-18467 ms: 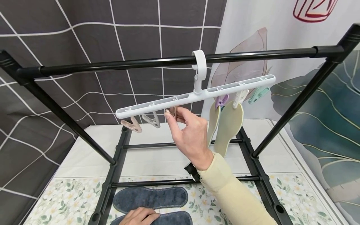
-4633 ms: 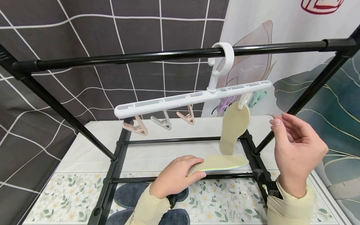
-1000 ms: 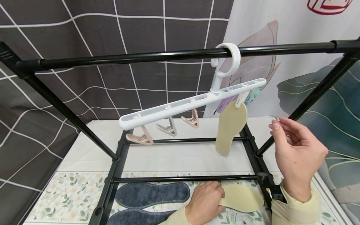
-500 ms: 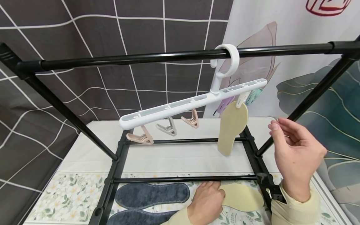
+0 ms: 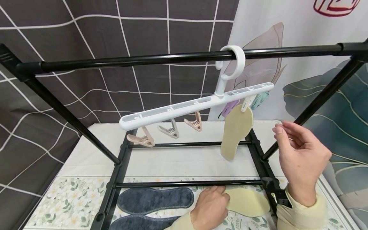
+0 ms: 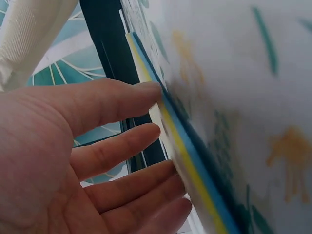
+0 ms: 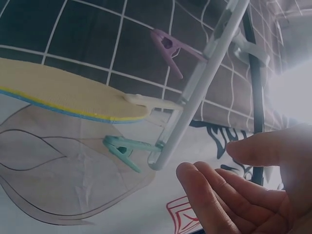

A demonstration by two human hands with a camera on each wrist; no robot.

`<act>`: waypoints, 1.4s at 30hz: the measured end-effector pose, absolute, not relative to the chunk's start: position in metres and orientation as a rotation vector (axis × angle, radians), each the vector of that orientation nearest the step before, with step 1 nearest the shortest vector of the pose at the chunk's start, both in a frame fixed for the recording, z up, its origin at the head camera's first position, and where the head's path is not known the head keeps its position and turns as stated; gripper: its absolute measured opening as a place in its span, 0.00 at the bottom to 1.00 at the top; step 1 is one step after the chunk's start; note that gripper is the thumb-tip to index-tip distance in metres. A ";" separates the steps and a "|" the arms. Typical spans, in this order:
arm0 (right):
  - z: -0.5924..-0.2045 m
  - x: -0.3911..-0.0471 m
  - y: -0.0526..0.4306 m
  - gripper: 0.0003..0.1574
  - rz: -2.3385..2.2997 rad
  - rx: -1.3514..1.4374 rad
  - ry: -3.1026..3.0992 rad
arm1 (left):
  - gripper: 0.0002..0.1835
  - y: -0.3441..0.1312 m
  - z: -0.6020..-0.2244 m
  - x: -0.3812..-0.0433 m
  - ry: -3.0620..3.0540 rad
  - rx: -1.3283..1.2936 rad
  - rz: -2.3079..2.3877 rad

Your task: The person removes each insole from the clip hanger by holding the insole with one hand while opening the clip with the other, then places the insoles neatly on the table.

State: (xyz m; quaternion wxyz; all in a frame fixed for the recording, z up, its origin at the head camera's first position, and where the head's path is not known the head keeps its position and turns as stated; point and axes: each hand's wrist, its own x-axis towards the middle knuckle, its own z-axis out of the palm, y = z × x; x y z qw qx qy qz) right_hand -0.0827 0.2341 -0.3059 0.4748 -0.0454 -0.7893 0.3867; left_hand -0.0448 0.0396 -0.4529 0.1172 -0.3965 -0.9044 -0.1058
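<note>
Crosswise, the loose pale-yellow insole (image 5: 248, 202) lies flat on the floral cloth (image 5: 72, 198), its long axis running rightward from the nearer left hand (image 5: 211, 204), loosely spread and touching it, while the right hand (image 5: 304, 156), relaxed and holding nothing, is raised apart.

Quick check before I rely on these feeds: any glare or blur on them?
Head view: fairly even light, hanging insole reasonably crisp, thin highlights along the black top bar. Left wrist view: floral cloth badly out of focus, its print smeared. Right wrist view: white glare at the right edge, above the right hand.
</note>
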 end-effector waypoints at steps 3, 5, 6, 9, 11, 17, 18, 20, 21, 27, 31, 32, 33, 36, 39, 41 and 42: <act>-0.305 -0.083 0.233 0.17 0.945 -0.095 -1.936 | 0.05 0.038 -0.450 -0.045 -2.675 -1.154 -0.340; -0.305 -0.083 0.232 0.16 0.950 -0.105 -1.936 | 0.05 0.037 -0.449 -0.045 -2.686 -1.152 -0.359; -0.305 -0.083 0.232 0.16 0.957 -0.115 -1.936 | 0.05 0.037 -0.447 -0.046 -2.688 -1.155 -0.366; -0.305 -0.083 0.230 0.16 0.970 -0.160 -1.939 | 0.05 0.035 -0.444 -0.048 -2.664 -1.152 -0.383; -0.305 -0.084 0.230 0.16 0.978 -0.182 -1.944 | 0.04 0.033 -0.442 -0.050 -2.644 -1.150 -0.407; -0.306 -0.086 0.230 0.15 0.980 -0.182 -1.953 | 0.07 0.029 -0.437 -0.056 -2.645 -1.149 -0.467; -0.306 -0.086 0.230 0.15 0.982 -0.182 -1.953 | 0.08 0.027 -0.436 -0.057 -2.651 -1.149 -0.476; -0.306 -0.086 0.230 0.15 0.985 -0.185 -1.956 | 0.09 0.025 -0.433 -0.059 -2.672 -1.148 -0.510; -0.306 -0.086 0.230 0.15 0.986 -0.186 -1.958 | 0.08 0.024 -0.431 -0.060 -2.684 -1.150 -0.542; -0.307 -0.087 0.230 0.16 0.966 -0.196 -1.983 | 0.10 0.017 -0.420 -0.071 -2.738 -1.141 -0.712; -0.306 -0.089 0.230 0.15 0.976 -0.179 -1.985 | 0.12 0.015 -0.412 -0.083 -2.733 -1.090 -0.726; -0.306 -0.089 0.230 0.15 0.976 -0.176 -1.986 | 0.13 0.015 -0.411 -0.087 -2.734 -1.072 -0.732; -0.306 -0.089 0.230 0.15 0.981 -0.174 -1.987 | 0.13 0.014 -0.409 -0.090 -2.732 -1.052 -0.741; -0.306 -0.090 0.229 0.15 0.995 -0.176 -1.998 | 0.15 0.015 -0.404 -0.099 -2.723 -0.991 -0.765; -0.307 -0.091 0.228 0.15 1.007 -0.183 -2.005 | 0.20 0.017 -0.399 -0.108 -2.708 -0.935 -0.789; -0.307 -0.092 0.227 0.15 1.007 -0.186 -2.009 | 0.25 0.020 -0.395 -0.113 -2.708 -0.898 -0.790; -0.307 -0.092 0.227 0.16 1.003 -0.185 -2.013 | 0.27 0.021 -0.394 -0.116 -2.708 -0.878 -0.790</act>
